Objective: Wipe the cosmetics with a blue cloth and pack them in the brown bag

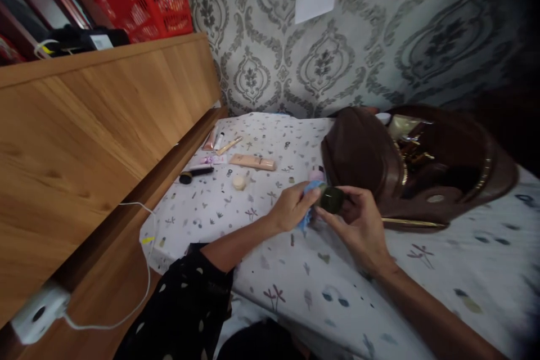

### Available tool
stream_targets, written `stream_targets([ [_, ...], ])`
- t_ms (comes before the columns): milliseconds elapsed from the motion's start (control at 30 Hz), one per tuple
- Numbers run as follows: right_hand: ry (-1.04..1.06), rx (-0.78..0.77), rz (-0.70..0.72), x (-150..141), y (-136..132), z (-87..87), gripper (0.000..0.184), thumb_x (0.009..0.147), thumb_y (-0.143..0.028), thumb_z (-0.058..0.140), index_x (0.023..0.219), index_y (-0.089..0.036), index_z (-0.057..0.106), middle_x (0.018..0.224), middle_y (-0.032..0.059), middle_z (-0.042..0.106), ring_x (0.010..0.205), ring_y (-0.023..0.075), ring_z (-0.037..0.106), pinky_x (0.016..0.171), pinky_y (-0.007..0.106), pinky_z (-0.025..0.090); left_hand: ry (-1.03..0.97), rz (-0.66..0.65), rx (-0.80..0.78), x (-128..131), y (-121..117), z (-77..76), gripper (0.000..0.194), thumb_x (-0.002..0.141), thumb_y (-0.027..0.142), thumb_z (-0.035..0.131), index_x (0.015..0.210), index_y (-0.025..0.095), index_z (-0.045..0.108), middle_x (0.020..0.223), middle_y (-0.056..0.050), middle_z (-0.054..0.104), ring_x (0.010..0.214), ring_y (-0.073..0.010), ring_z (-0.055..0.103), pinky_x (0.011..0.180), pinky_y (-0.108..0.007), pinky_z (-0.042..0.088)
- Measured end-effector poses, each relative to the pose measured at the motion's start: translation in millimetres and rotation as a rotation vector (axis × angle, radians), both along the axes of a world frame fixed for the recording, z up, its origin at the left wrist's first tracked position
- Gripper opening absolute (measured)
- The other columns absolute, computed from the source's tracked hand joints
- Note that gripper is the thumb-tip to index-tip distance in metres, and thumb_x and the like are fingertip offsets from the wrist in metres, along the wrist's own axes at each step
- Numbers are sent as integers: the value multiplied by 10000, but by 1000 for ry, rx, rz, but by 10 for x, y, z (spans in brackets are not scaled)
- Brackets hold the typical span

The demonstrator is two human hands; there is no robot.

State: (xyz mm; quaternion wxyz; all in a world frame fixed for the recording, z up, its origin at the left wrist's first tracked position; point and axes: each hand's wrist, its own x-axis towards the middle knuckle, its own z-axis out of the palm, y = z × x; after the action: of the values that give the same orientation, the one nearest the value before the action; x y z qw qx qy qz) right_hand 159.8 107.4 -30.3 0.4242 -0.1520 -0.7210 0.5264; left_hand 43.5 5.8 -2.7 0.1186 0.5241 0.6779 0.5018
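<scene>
In front of the brown bag, my right hand (363,225) grips a small dark green jar (332,200) by its right side. My left hand (293,206) is closed on a blue cloth (307,219) pressed to the jar's left end. Just behind the hands stands a small pinkish bottle (316,173), partly hidden. The brown bag (358,152) lies unzipped on the right, with a clear packet and gold-coloured items inside.
On the patterned sheet (261,253) at left lie a peach tube (253,162), a black-handled brush (196,175), a small cream-coloured pot (239,181) and several other cosmetics. A wooden headboard (105,112) borders the left, with a red basket (147,0) on top. A white cable (148,275) runs below.
</scene>
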Motion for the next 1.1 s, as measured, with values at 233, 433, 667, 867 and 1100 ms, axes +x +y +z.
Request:
stream_targets([
  [233, -21, 229, -114, 81, -71, 57, 410, 768, -387, 723, 1069, -211, 507, 972, 75, 628, 863, 218, 649, 742, 363, 582, -163, 23, -33, 73, -12, -46, 617, 931, 685, 323, 765, 154, 591, 691, -17, 574, 682, -157, 513, 673, -290, 461],
  [433, 95, 180, -195, 400, -87, 526, 399, 771, -357, 749, 1076, -227, 528, 963, 50, 637, 748, 161, 644, 577, 259, 561, 4, 15, 75, 218, 21, 289, 473, 1011, 460, 318, 658, 182, 468, 655, 3, 476, 628, -128, 472, 612, -257, 403],
  [667, 104, 124, -329, 894, 694, 1250, 400, 760, -455, 768, 1019, -225, 568, 949, 42, 682, 821, 196, 681, 680, 324, 601, 407, -312, -273, 650, 477, 644, 605, 949, 320, 423, 1488, 81, 290, 669, -7, 631, 524, -163, 565, 516, -264, 415],
  [867, -93, 240, -233, 998, 1160, 1291, 425, 745, -453, 782, 1065, -232, 611, 979, 29, 701, 854, 211, 687, 738, 356, 607, 481, -460, -327, 677, 647, 557, 490, 944, 249, 428, 1424, 154, 401, 718, -13, 691, 540, -162, 622, 500, -252, 470],
  [1100, -294, 552, -145, 1003, 1361, 1230, 403, 764, -428, 762, 1115, -260, 662, 993, 27, 711, 848, 214, 680, 760, 382, 596, 697, -454, -135, 595, 656, 364, 469, 941, 182, 427, 1407, 140, 397, 842, -49, 736, 644, -177, 699, 534, -290, 570],
])
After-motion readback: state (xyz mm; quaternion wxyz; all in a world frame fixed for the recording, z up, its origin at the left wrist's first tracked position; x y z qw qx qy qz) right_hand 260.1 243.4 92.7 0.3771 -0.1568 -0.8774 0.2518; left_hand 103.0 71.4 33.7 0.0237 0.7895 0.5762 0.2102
